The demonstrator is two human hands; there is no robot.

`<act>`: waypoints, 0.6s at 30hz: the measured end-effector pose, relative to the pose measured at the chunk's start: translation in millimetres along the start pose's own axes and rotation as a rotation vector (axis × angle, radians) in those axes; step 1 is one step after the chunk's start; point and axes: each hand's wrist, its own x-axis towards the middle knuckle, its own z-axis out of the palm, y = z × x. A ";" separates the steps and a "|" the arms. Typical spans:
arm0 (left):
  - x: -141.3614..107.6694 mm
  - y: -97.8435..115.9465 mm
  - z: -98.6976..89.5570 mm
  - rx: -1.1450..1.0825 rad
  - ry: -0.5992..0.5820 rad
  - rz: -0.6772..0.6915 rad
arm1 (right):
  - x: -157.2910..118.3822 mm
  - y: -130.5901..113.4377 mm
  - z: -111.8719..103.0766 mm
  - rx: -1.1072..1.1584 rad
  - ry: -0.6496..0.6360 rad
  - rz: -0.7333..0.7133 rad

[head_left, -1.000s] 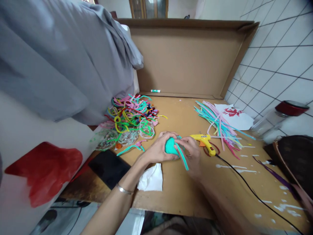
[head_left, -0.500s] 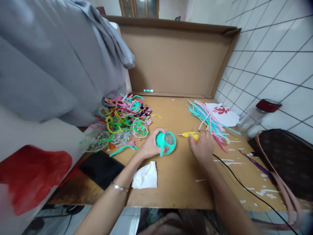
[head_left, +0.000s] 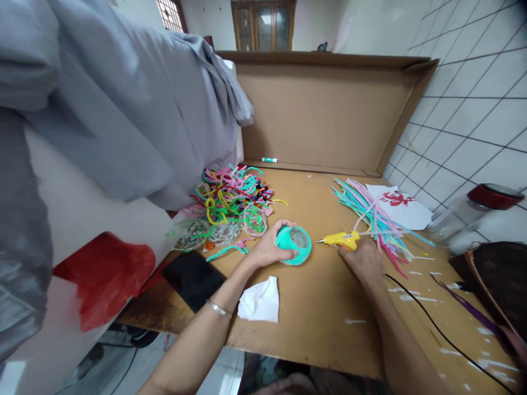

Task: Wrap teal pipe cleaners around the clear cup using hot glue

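My left hand is wrapped around a small round clear container covered in teal pipe cleaner, tilted so its see-through round face shows. To the right, my right hand grips the handle of a yellow hot glue gun. The gun's metal nozzle points left at the container, with a small gap between them. A crumpled white tissue lies on the table below my left hand. Beside my left wrist is a flat black object.
A heap of colourful pipe cleaners lies at left, another bundle at right near white paper. A clear jar with a red lid, a brown bag and a black cord are at right. Cardboard stands behind.
The loose teal strip across the container's front no longer hangs down. My right hand has shifted back along the glue gun onto its handle, showing more yellow body. The whole view has shifted.
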 end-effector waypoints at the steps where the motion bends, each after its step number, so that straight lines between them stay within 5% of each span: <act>1: 0.1 0.4 0.2 0.004 0.001 0.000 | -1.2 -1.7 -3.5 0.038 0.047 0.018; 5: 1.2 -1.3 0.1 -0.006 -0.011 -0.004 | -8.5 -18.8 -25.0 0.146 0.196 0.078; 11: 2.6 -2.3 -1.6 -0.033 -0.003 0.007 | -8.7 -52.0 -55.1 0.172 0.242 -0.096; 18: 3.0 -0.4 -1.4 -0.065 -0.020 -0.019 | -16.8 -44.3 -37.6 0.253 0.236 -0.213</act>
